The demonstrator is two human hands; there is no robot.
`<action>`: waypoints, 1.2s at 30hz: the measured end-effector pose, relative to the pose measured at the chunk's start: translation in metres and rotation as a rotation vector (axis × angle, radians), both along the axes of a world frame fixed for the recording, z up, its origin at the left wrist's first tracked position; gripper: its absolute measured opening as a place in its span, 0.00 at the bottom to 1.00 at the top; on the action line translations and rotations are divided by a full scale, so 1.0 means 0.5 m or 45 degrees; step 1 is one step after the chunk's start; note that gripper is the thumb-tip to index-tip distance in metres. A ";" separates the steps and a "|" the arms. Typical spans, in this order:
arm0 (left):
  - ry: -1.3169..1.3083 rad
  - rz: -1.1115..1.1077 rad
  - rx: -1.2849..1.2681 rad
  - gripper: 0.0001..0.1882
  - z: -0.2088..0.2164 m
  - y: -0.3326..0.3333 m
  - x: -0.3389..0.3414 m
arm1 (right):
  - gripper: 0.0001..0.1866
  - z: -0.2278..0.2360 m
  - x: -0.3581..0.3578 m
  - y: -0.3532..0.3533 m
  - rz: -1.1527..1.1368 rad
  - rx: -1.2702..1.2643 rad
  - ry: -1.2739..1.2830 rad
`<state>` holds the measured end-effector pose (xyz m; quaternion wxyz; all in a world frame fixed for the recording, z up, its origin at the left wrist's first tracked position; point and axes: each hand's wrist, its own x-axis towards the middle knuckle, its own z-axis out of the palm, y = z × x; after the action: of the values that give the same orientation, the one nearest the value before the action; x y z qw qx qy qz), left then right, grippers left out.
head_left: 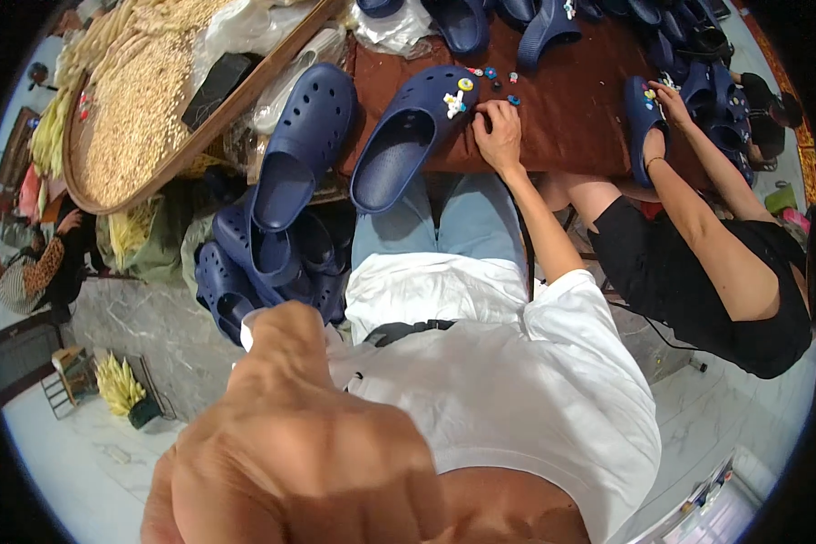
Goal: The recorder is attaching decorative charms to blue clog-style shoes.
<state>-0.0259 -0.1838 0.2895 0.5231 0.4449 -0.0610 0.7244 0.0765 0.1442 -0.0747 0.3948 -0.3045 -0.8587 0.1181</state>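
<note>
My left hand (299,453) is raised very close to the camera, large and blurred. Its back and knuckles show, while its fingers are hidden. On the brown tabletop rests my right hand (499,134), fingers bent down and thumb apart, beside a small blue charm (514,100). Several other small coloured charms (490,72) lie scattered just beyond it. To the left of that hand, a navy clog (392,150) bears a white figure charm (454,103) and a yellow round charm (465,84). Farther left is a second navy clog (306,122) with no charms on its upper.
A co-worker's hand (671,102) touches a charm-decorated navy clog (642,104) at the right. More navy clogs (548,32) fill the table's far side. A wooden-rimmed tray (177,177) of pale kernels stands left, above a pile of clogs (258,249). Another person (45,263) is far left.
</note>
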 end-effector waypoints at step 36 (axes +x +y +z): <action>0.431 -0.013 0.261 0.09 0.055 -0.022 0.035 | 0.08 -0.023 0.011 0.008 0.014 -0.006 0.022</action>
<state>-0.0084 -0.1947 0.3171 0.4814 0.6110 -0.0478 0.6267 0.0817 0.1483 -0.0863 0.4010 -0.2995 -0.8567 0.1250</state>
